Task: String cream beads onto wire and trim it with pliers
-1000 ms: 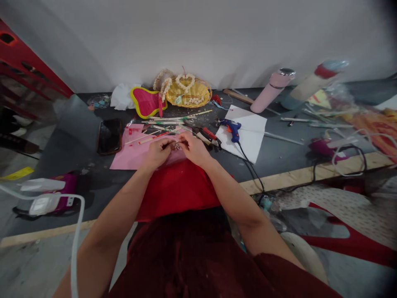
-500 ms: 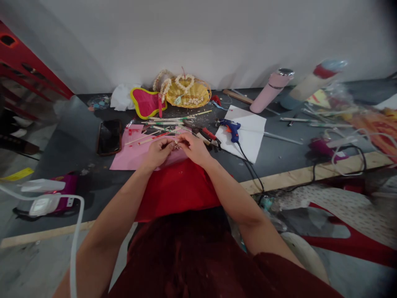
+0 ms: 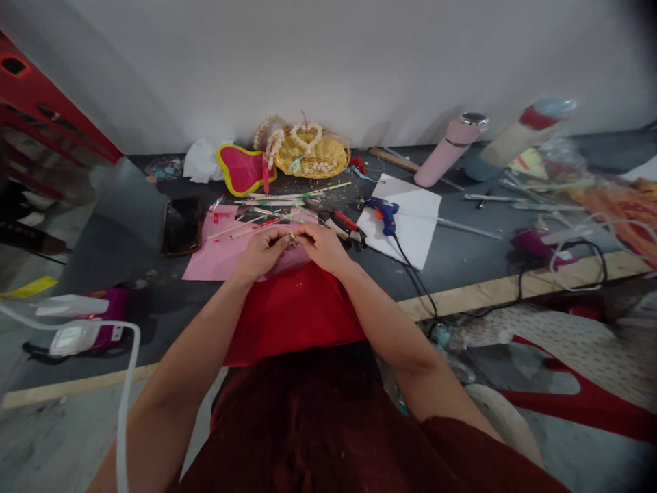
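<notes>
Left hand (image 3: 264,254) and right hand (image 3: 324,248) pinch pale beadwork (image 3: 292,239) (mostly hidden), fingertips (image 3: 282,237) closed; slackening could drop it beneath them.

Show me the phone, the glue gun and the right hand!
Phone (image 3: 181,226): head view, on its dark screen.
Glue gun (image 3: 382,208): head view, on its blue body.
Right hand (image 3: 324,247): head view, on its back.

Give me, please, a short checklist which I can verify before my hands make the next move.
1. Left hand pinching the small pale piece: ok.
2. Right hand fingering the same piece: ok.
3. Glue gun resting on white paper, apart from both hands: ok.
4. Glue gun cool: cannot tell.
5. No tool close to right hand: not ok, red-handled tool beside it.
6. Phone apart from left hand: ok.
</notes>
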Demonstrator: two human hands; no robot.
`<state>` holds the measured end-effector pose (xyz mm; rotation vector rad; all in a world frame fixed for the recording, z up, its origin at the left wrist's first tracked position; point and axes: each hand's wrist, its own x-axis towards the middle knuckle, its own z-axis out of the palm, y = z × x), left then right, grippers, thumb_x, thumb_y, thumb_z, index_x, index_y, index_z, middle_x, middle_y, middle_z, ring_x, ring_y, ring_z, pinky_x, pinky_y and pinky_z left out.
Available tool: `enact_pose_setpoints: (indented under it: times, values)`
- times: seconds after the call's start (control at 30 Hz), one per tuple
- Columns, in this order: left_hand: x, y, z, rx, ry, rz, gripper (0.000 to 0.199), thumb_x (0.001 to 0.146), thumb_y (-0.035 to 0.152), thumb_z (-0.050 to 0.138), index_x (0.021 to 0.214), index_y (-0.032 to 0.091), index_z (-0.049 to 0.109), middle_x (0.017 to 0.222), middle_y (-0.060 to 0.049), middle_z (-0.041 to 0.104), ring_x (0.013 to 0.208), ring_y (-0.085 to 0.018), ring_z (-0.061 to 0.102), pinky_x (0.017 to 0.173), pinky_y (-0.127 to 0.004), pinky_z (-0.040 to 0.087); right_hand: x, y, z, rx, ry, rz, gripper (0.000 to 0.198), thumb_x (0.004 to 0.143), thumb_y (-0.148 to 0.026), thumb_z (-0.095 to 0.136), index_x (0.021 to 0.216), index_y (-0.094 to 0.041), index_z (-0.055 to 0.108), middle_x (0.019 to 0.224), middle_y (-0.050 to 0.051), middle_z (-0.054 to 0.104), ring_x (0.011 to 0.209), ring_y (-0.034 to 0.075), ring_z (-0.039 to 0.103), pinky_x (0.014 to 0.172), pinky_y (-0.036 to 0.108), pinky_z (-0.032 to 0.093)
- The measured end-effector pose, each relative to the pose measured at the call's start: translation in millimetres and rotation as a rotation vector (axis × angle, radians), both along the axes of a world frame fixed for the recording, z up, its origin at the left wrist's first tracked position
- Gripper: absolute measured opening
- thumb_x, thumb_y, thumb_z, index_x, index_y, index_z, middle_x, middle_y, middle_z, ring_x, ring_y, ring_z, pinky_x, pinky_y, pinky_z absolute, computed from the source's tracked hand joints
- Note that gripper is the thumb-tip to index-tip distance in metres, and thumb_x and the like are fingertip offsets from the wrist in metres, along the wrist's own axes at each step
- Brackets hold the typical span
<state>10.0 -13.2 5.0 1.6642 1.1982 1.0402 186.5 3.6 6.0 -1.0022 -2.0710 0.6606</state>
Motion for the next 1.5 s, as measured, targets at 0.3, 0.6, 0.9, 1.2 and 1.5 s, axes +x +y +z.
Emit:
enact_pose_setpoints:
  times: [0.3, 0.6, 0.9, 1.2, 1.5]
  values:
    - [2.5, 0.2, 5.4, -0.027, -0.117, 0.010, 0.022, 0.082, 0.037, 0.055, 0.080, 0.017, 0.063, 0.067, 0.000, 0.060, 0.053, -0.009, 0.047, 0.050, -0.022, 0.039, 0.8, -0.4, -0.2, 0.068, 0.043, -0.002, 0.027, 0.091, -0.022, 0.044, 0.112, -0.022, 0.062, 0.111, 0.006, 0.066, 0.106, 0.017, 0.060, 0.094, 0.034, 0.046]
    - [3.3, 1.3, 4.8, -0.086, -0.221, 0.014, 0.027, 0.081, 0.043, 0.057, 0.076, 0.017, 0.060, 0.064, 0.000, 0.055, 0.052, -0.009, 0.045, 0.050, -0.021, 0.037, 0.2, -3.0, 0.7, 0.153, -0.135, 0.047, 0.040, 0.091, -0.016, 0.038, 0.127, -0.019, 0.056, 0.124, 0.008, 0.061, 0.118, 0.017, 0.053, 0.103, 0.034, 0.042]
    - [1.1, -0.5, 5.7, -0.054, -0.087, -0.024, 0.024, 0.083, 0.038, 0.054, 0.077, 0.016, 0.058, 0.064, 0.001, 0.055, 0.054, -0.008, 0.045, 0.052, -0.020, 0.036, 2.3, 0.4, 0.2, 0.145, 0.033, -0.026, 0.031, 0.092, -0.020, 0.042, 0.117, -0.020, 0.060, 0.112, 0.008, 0.065, 0.107, 0.018, 0.059, 0.094, 0.033, 0.047]
    - [1.5, -2.4, 2.7, -0.084, 0.005, -0.036, 0.020, 0.082, 0.035, 0.054, 0.081, 0.016, 0.060, 0.064, 0.002, 0.055, 0.053, -0.008, 0.047, 0.051, -0.019, 0.038, 5.2, 2.4, -0.6, 0.093, -0.020, 0.047, 0.019, 0.091, -0.021, 0.043, 0.100, -0.019, 0.059, 0.098, 0.006, 0.066, 0.090, 0.017, 0.060, 0.082, 0.029, 0.045]
    - [5.0, -4.7, 6.3, -0.044, 0.067, -0.052, 0.019, 0.082, 0.033, 0.054, 0.078, 0.016, 0.060, 0.063, 0.002, 0.056, 0.053, -0.007, 0.048, 0.051, -0.019, 0.040, 2.6, -3.5, 3.1, 0.107, -0.259, -0.049, 0.019, 0.091, -0.020, 0.038, 0.097, -0.019, 0.055, 0.096, 0.008, 0.064, 0.087, 0.020, 0.058, 0.073, 0.028, 0.040]
